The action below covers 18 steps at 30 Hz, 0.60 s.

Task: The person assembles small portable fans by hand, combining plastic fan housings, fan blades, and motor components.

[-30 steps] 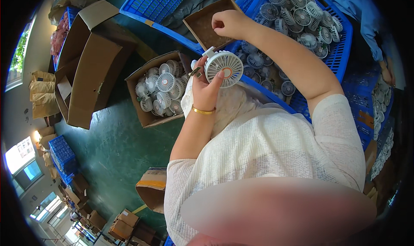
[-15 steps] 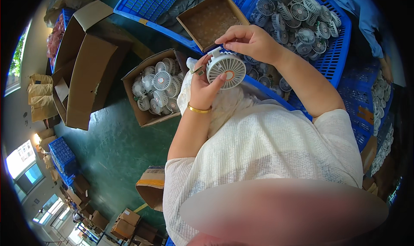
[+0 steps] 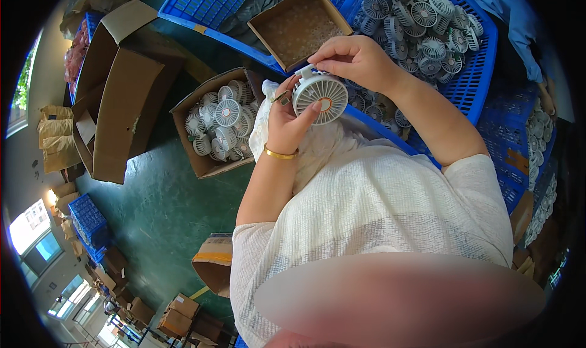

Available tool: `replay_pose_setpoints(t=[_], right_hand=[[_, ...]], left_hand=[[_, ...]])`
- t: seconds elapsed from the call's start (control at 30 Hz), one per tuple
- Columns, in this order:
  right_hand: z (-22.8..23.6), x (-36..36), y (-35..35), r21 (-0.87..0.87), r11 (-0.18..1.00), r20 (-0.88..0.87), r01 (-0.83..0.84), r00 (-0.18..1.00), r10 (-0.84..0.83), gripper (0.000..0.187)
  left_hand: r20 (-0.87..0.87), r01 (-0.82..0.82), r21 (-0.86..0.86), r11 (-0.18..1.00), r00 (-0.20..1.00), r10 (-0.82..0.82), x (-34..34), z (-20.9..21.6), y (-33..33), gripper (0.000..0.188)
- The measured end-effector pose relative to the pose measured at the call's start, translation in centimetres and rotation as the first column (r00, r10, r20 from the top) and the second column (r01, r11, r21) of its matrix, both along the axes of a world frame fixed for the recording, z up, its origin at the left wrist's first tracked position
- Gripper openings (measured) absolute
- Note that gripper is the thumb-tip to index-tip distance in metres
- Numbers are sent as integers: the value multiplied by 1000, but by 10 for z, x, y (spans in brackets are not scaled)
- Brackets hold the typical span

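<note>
In the head camera's downward fisheye view, a person in a white knitted top point(image 3: 378, 208) is working with both bare hands near the upper middle. The left hand point(image 3: 288, 128), wearing a gold-coloured bracelet point(image 3: 281, 154) at its wrist, is curling around a small round white fan point(image 3: 311, 92); its thumb is pressing on the front grille near the orange-ringed centre, while its other fingers are going behind. The fan is facing up toward the camera, clear of the boxes, with a short white stem pointing away from the body. A little green circuit board point(image 3: 281, 98) is sticking out beside the left fingers. The right hand point(image 3: 360, 60) is bending over the stem from the right, its thumb and forefinger nearly meeting in a pinch; whether anything is between those tips, or whether they are touching the stem, cannot be told. Just beyond the hands, a shallow cardboard box point(image 3: 278, 31) is holding tiny pale pieces. To the right, a blue plastic crate point(image 3: 473, 104) is brimming with similar white fans point(image 3: 424, 15). To the left, a cardboard box point(image 3: 229, 166) holding more fans is sitting near a large brown carton point(image 3: 125, 110), above a green floor point(image 3: 165, 208). At upper right, another person's blue sleeve point(image 3: 519, 18) is showing.
</note>
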State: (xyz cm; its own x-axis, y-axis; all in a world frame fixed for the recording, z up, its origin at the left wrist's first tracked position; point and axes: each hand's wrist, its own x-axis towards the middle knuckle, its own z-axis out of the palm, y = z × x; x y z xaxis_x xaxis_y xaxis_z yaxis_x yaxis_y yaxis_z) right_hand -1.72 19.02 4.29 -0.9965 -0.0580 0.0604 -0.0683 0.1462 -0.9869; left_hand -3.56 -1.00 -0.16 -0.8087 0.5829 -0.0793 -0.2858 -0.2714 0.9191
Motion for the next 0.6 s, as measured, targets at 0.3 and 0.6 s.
replay_pose_setpoints(t=[0.3,0.6], right_hand=[[2,4,-8,229,970,-149,80,988,-47,16],[-1,6,-6,276,961,-113,12,993,20,18]], left_hand=[[0,-20,-4,1000,1000,20,2,0,0,58],[-3,21,-35,999,1000,-21,4,-3,-1,61]])
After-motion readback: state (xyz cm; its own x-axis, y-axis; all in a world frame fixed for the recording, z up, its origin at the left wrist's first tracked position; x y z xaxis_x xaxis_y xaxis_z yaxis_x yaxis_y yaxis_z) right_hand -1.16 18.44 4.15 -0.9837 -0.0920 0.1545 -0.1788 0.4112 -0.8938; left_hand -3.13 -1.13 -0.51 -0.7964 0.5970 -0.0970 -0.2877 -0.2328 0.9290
